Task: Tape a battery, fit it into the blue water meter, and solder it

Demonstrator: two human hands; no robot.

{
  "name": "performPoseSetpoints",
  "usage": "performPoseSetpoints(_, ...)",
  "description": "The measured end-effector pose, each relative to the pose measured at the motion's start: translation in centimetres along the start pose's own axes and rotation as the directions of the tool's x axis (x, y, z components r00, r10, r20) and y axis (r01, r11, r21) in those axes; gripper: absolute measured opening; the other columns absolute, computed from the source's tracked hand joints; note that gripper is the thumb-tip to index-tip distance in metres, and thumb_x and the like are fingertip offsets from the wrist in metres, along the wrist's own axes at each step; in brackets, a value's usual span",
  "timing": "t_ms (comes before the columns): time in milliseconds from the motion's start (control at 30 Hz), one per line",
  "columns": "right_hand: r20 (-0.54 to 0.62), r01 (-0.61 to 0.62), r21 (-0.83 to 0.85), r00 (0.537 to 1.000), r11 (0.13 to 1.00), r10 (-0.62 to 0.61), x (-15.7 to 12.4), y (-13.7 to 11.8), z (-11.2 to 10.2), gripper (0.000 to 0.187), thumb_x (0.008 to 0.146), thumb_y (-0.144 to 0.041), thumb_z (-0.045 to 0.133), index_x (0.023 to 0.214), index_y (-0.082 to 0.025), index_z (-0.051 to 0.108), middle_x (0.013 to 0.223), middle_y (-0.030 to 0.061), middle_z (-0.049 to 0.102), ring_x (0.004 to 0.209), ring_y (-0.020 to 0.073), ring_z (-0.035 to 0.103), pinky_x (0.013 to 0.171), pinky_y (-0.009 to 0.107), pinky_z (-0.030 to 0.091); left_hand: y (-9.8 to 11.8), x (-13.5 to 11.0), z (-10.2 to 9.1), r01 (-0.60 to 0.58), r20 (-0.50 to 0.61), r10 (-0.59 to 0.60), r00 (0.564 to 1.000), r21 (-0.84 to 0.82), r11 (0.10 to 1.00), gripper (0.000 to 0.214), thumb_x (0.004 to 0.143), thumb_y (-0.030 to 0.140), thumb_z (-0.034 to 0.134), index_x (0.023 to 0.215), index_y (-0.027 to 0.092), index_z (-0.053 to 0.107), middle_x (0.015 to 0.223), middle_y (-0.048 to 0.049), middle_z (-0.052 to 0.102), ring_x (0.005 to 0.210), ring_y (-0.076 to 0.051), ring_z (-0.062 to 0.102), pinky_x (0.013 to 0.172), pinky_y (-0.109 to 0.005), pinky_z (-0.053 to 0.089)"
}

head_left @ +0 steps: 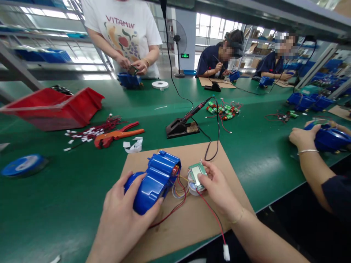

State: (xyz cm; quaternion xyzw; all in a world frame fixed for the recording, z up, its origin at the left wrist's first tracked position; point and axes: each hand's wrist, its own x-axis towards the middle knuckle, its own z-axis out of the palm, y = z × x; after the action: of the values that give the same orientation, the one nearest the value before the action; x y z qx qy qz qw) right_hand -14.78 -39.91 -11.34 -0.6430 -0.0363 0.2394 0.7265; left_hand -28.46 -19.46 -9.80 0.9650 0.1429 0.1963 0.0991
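Note:
My left hand (123, 212) grips a shiny blue plastic housing (157, 179) from its left side, fingers wrapped round its rounded end. In my right hand (219, 186) is a small green circuit board with a display (196, 173), pinched between thumb and fingers. Below the board sits a round, clear-and-white part (195, 190), partly hidden by it. Thin coloured wires (179, 188) run between the housing's open end and the board. A red and black lead with a white connector (226, 252) hangs past the table edge. Both hands are over a cardboard sheet (189, 226).
Beyond the cardboard stands a soldering iron (196, 109) in its holder (178, 128), its cord looping close by. Orange-handled pliers (117, 135), wire leads (90, 133), a red bin (60, 109) and blue tape (24, 164) lie left. Green batteries (226, 109) lie behind. Co-workers sit or stand around.

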Motion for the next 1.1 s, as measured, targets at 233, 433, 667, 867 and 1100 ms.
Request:
performPoseSetpoints(233,-0.023,0.017,-0.119,1.0,0.993,-0.02,-0.3,0.6,-0.5,0.054,0.082,-0.031,0.058,0.133,-0.016,0.048,0.117,0.0097,0.063,0.103,0.0206,0.063,0.087,0.032,0.051,0.7,0.2,1.1,-0.04,-0.036,0.041,0.999,0.029,0.999,0.071,0.088,0.063,0.044,0.135,0.011,0.049,0.139,-0.0266,0.045,0.119,-0.048,0.052,0.098,-0.066,0.047)
performPoseSetpoints(433,-0.045,0.082,-0.204,0.995,0.976,-0.093,-0.4,1.0,-1.3,0.056,0.082,-0.03,0.063,0.136,-0.021,0.051,0.123,0.0101,0.058,0.109,0.0225,0.058,0.086,0.033,0.053,0.1,-0.1,1.3,-0.047,-0.018,0.046,0.999,-0.013,0.999,0.078,0.089,0.068,0.038,0.147,0.017,0.035,0.148,-0.0276,0.038,0.129,-0.051,0.045,0.096,-0.072,0.045)
performPoseSetpoints(667,-0.069,0.07,-0.221,0.994,0.973,-0.087,-0.9,0.4,-2.0,0.059,0.085,-0.041,0.062,0.138,-0.022,0.046,0.118,0.0082,0.05,0.093,0.0174,0.055,0.079,0.032,0.052,-0.6,0.0,0.9,-0.11,-0.024,0.108,0.994,-0.127,0.986,0.063,0.097,0.057,0.028,0.153,0.028,0.028,0.147,-0.02,0.044,0.133,-0.047,0.043,0.096,-0.077,0.042)
performPoseSetpoints(867,-0.068,0.047,-0.169,0.996,0.985,-0.059,-1.3,0.1,-2.3,0.06,0.081,-0.045,0.065,0.133,-0.02,0.047,0.114,0.0077,0.049,0.092,0.0165,0.055,0.075,0.029,0.05,-0.4,0.4,0.7,0.102,0.038,-0.096,0.995,-0.184,0.978,0.069,0.096,0.06,0.032,0.145,0.012,0.041,0.142,-0.0224,0.049,0.134,-0.042,0.042,0.108,-0.07,0.036)
performPoseSetpoints(1100,0.053,-0.019,0.0,0.998,1.0,0.018,-1.2,0.0,-1.1,0.063,0.078,-0.041,0.065,0.132,-0.017,0.045,0.117,0.0101,0.06,0.089,0.0168,0.06,0.076,0.029,0.051,0.3,0.5,0.3,0.128,0.083,-0.112,0.99,-0.215,0.968,0.07,0.089,0.069,0.043,0.139,0.02,0.046,0.145,-0.0164,0.048,0.138,-0.039,0.038,0.111,-0.067,0.035)
